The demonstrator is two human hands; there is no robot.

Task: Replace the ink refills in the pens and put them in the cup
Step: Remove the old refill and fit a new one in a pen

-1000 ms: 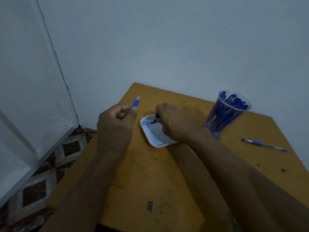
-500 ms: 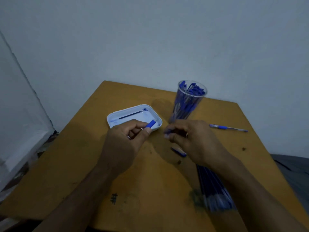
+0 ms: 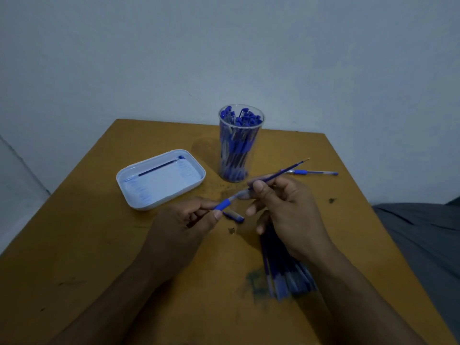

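Observation:
My left hand (image 3: 184, 221) grips a pen barrel (image 3: 224, 203) by its blue grip, open end pointing up and right. My right hand (image 3: 286, 210) pinches a thin blue ink refill (image 3: 283, 171) whose lower end meets the barrel's mouth. A blue pen cap (image 3: 234, 216) lies on the table between my hands. The clear cup (image 3: 237, 145) full of blue pens stands behind. A pile of refills (image 3: 286, 275) lies under my right wrist, partly hidden. One whole pen (image 3: 311, 172) lies to the right of the cup.
A white tray (image 3: 139, 197) at left holds a single used refill (image 3: 159, 167). The brown table (image 3: 99, 245) stands against a pale wall. Grey fabric (image 3: 423, 232) lies off the table's right edge.
The view swung right and down. My right hand left the tray, reached the refill pile and now holds a refill at the barrel. My left hand lowered with the barrel.

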